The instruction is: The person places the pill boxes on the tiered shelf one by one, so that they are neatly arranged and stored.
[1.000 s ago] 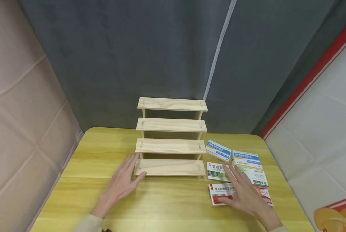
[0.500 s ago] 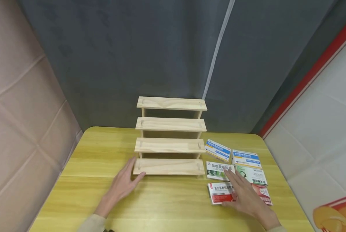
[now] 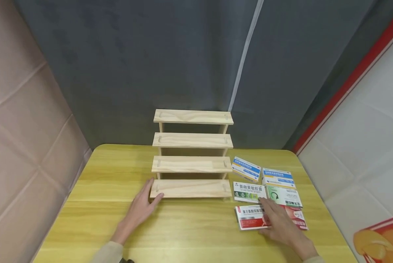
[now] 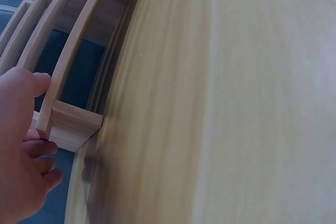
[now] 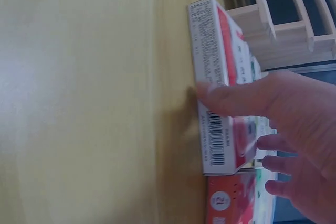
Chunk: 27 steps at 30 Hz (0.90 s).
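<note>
A stepped wooden rack (image 3: 189,189) stands at the table's middle. My left hand (image 3: 139,209) holds the left end of its lowest board. In the left wrist view the thumb (image 4: 41,83) lies on one side of that board and the fingers are bent on the other. My right hand (image 3: 278,223) spreads over a red-and-white medicine box (image 3: 249,221). In the right wrist view its thumb overlaps the box's barcode side (image 5: 206,40), while the other fingers hang beyond the box, loosely bent. Its fingertips reach the edge of a green-and-white medicine box (image 3: 247,191).
Another red-and-white box (image 3: 299,218) lies right of the hand, partly hidden. Behind are a second green-and-white box (image 3: 288,197) and blue-and-white boxes (image 3: 246,168), (image 3: 278,178). A dark curtain (image 3: 133,73) hangs behind the yellow wooden table (image 3: 110,171).
My right hand has drawn slightly right and lower, its thumb sliding from the left part of the red-and-white box toward its middle. My left hand stays at the rack. The head view has shifted slightly.
</note>
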Motion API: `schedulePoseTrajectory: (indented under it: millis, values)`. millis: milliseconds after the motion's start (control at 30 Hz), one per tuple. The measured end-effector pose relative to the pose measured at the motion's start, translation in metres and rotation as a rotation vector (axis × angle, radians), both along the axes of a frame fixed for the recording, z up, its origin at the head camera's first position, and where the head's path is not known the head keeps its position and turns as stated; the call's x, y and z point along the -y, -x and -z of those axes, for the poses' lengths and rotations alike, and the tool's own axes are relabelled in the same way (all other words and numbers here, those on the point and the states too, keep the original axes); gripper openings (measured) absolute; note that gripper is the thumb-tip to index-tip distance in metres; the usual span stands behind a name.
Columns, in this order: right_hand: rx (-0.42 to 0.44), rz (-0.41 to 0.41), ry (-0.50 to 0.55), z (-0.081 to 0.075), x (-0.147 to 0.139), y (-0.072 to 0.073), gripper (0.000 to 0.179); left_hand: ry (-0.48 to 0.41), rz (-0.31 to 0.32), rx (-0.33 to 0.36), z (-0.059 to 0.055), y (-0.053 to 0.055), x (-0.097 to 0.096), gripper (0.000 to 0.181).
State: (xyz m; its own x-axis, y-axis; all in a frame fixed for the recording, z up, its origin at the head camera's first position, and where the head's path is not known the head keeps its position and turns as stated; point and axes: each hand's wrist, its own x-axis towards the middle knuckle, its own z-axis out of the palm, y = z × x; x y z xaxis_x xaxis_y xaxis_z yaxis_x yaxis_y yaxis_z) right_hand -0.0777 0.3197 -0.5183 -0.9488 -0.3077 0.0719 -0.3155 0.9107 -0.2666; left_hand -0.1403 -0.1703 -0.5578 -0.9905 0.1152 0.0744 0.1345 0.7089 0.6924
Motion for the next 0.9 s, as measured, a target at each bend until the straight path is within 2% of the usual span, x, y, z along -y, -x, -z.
schedulePoseTrajectory:
  millis: [233, 667, 900]
  values:
    - [0.022, 0.022, -0.01, 0.007, -0.005, 0.0, 0.097, -0.046, -0.021, -0.007, 0.006, 0.0, -0.002, 0.085]
    - [0.055, 0.038, -0.02, 0.005, -0.007, -0.004, 0.085, -0.165, -0.028, 0.025, 0.012, 0.004, 0.001, 0.09]
    - [0.131, 0.065, -0.025, 0.003, -0.003, -0.007, 0.086, -0.212, -0.037, 0.047, 0.014, 0.004, 0.001, 0.089]
